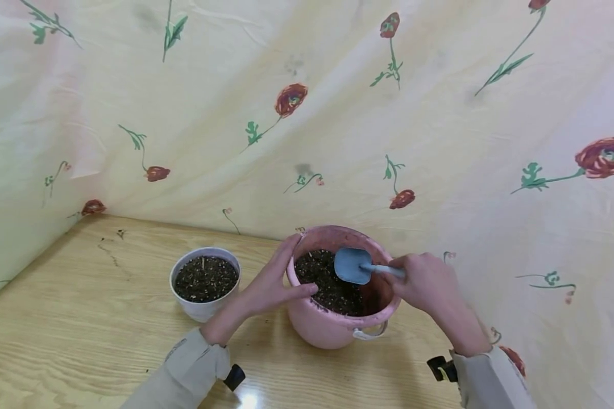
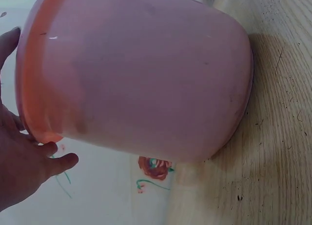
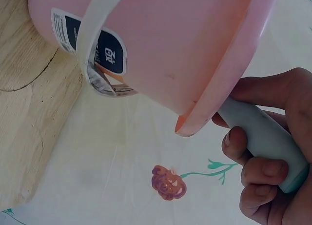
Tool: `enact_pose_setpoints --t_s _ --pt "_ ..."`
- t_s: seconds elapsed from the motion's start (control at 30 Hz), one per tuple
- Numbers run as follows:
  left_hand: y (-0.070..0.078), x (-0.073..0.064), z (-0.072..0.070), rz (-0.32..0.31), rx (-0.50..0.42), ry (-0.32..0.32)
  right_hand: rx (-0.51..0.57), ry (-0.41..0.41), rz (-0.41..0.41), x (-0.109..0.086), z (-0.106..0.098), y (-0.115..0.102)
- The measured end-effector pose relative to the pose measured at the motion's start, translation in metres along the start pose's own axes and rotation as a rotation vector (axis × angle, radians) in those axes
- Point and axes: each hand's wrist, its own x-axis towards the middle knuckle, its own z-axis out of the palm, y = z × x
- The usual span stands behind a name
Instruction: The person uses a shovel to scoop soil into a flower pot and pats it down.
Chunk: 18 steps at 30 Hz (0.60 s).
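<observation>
A pink bucket [image 1: 319, 326] partly filled with dark soil [image 1: 332, 289] stands on the wooden table. My left hand [image 1: 273, 287] holds its rim on the left side, thumb lying over the edge at the front; in the left wrist view that hand [image 2: 24, 161] is at the rim beside the bucket wall [image 2: 146, 73]. With its fingers curled round the handle, my right hand [image 1: 422, 281] grips a small blue trowel [image 1: 353, 265]. The trowel's blade is inside the bucket's mouth, over the soil. In the right wrist view the handle [image 3: 263, 137] crosses close to the rim.
To the left of the bucket stands a white pot [image 1: 204, 309] filled with dark soil. A white bail handle [image 1: 370, 332] hangs at the bucket's front right. Behind the wooden table [image 1: 82, 318] is a flower-patterned cloth [image 1: 210, 85]. Small crumbs dot the tabletop.
</observation>
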Motion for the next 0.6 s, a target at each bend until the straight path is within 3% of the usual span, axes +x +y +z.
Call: enact_pose_setpoints --t_s 0.13,0.37,0.6 --pt "0.0 0.003 0.002 -0.024 0.026 0.003 -0.017 -0.021 -0.01 0.009 0.002 0.0" --pt "-0.005 0.006 0.002 -0.052 -0.017 0.002 -0.067 -0.041 -0.01 0.024 0.008 -0.003" --pt "-0.007 0.008 0.004 -0.06 -0.07 0.01 -0.052 -0.088 -0.038 0.034 0.017 -0.008"
